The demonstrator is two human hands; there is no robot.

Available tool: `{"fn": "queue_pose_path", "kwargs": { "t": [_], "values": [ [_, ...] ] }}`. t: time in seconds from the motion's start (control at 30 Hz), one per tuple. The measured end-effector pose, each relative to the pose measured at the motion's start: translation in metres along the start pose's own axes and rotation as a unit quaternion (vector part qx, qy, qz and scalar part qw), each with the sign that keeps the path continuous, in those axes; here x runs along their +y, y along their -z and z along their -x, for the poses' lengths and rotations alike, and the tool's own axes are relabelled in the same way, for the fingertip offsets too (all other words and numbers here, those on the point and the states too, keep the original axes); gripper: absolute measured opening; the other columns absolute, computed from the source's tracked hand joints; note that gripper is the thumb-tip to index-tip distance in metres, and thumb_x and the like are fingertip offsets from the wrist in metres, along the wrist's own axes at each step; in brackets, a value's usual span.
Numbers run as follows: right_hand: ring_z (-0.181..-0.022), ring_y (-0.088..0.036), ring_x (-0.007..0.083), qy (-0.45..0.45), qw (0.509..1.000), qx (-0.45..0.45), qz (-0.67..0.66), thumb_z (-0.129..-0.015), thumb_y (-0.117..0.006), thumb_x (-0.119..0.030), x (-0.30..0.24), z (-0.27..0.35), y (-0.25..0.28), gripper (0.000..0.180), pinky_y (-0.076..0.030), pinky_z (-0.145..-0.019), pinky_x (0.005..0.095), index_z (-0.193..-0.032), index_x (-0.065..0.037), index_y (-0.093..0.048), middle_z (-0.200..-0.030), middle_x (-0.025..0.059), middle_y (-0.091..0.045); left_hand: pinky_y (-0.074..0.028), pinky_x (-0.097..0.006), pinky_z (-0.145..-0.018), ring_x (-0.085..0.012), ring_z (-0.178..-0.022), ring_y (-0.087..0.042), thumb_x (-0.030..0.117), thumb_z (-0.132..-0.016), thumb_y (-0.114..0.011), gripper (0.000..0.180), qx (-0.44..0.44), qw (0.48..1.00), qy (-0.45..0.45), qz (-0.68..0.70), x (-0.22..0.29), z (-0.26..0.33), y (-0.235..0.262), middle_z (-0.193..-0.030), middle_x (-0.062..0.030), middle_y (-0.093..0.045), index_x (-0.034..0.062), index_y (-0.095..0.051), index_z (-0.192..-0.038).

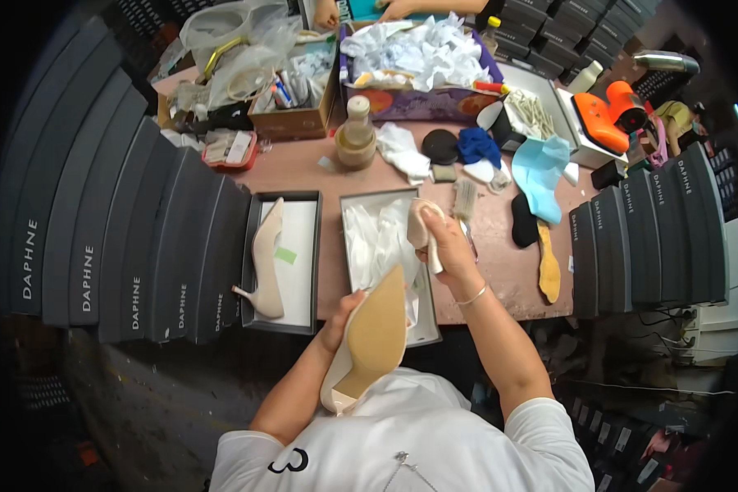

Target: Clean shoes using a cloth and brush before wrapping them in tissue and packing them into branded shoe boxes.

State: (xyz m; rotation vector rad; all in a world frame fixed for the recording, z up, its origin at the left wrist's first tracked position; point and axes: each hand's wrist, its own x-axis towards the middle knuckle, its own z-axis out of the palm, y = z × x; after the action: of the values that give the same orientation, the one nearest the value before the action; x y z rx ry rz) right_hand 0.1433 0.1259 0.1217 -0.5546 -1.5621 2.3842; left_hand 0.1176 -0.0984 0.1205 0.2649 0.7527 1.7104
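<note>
A beige high-heeled shoe (377,332) is in my left hand (336,324), its tan sole turned up and its pointed toe aimed away from me. My fingers wrap round its left side, partly hidden behind it. In my right hand (451,246) is a bunched off-white cloth (421,225), held above the open shoe box (425,328). White tissue paper (373,234) fills that box. To its left, a second beige high-heeled shoe (266,262) lies on its side in a dark-rimmed box part (303,307) with a pale green slip.
Dark shoe boxes (123,221) stand stacked at left, with more (648,238) at right. Farther back are a dispenser bottle (356,135), a purple carton (418,102) of crumpled paper, an orange tool (600,123) and a blue mask (541,176). Another person's hands (398,8) show at the top.
</note>
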Motion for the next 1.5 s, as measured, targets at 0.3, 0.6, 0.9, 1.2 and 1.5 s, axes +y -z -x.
{"fn": "queue_pose_path", "kwargs": {
  "t": [0.3,0.6,0.9,1.2,1.5],
  "values": [
    [-0.050,-0.050,0.0086,-0.027,0.993,0.112,-0.009,-0.091,-0.059,-0.037,-0.023,-0.040,0.038,0.029,-0.038,-0.043,0.0224,-0.104,-0.012,-0.059,-0.069,-0.0008,-0.057,-0.056,-0.041,-0.064,-0.0301,-0.080,-0.065,0.061,-0.093,-0.029,0.072,0.063,0.981,-0.117,0.139,0.060,-0.020,0.021,-0.101,-0.0200,-0.061,0.0092,-0.034,-0.143],
    [-0.115,-0.054,0.0255,-0.094,0.952,-0.272,0.103,-0.085,-0.069,-0.023,0.011,0.072,-0.026,0.070,-0.039,-0.101,0.0376,-0.140,0.002,-0.034,-0.126,0.0142,-0.056,-0.052,-0.034,-0.081,-0.0228,-0.094,-0.063,0.057,-0.095,-0.028,0.067,0.060,0.978,-0.191,0.058,0.075,-0.017,-0.002,-0.109,-0.0148,-0.062,0.0076,-0.041,-0.138],
    [-0.096,-0.064,0.0194,-0.102,0.988,-0.083,-0.074,-0.087,-0.062,-0.015,0.031,0.106,-0.037,0.038,-0.053,-0.084,0.0334,-0.119,0.002,-0.051,-0.108,0.0108,-0.063,-0.037,-0.047,-0.102,-0.0432,-0.122,-0.043,0.023,-0.077,-0.071,0.087,0.467,0.490,-0.024,-0.736,0.057,0.051,0.118,-0.141,-0.0238,-0.033,0.0033,-0.022,-0.146],
    [-0.101,-0.062,0.0203,-0.114,0.971,-0.028,-0.206,-0.100,-0.043,-0.035,0.031,0.103,-0.015,0.046,-0.052,-0.086,0.0348,-0.128,0.001,-0.046,-0.118,0.0127,-0.059,-0.052,-0.034,-0.090,-0.0218,-0.102,-0.063,0.001,-0.085,-0.045,0.051,0.214,0.941,-0.222,-0.137,0.081,0.061,0.028,-0.118,-0.0165,-0.059,-0.0012,-0.040,-0.136],
    [-0.107,-0.060,0.0213,-0.091,0.975,-0.031,-0.202,-0.099,-0.040,-0.033,0.039,0.138,0.003,0.046,-0.050,-0.092,0.0357,-0.129,0.001,-0.047,-0.120,0.0127,-0.059,-0.041,-0.027,-0.097,-0.0153,-0.114,-0.053,0.011,-0.090,-0.046,0.055,0.197,0.934,-0.244,-0.172,0.013,0.042,-0.023,-0.128,-0.0128,-0.054,-0.0059,-0.033,-0.141]
  ]
}}
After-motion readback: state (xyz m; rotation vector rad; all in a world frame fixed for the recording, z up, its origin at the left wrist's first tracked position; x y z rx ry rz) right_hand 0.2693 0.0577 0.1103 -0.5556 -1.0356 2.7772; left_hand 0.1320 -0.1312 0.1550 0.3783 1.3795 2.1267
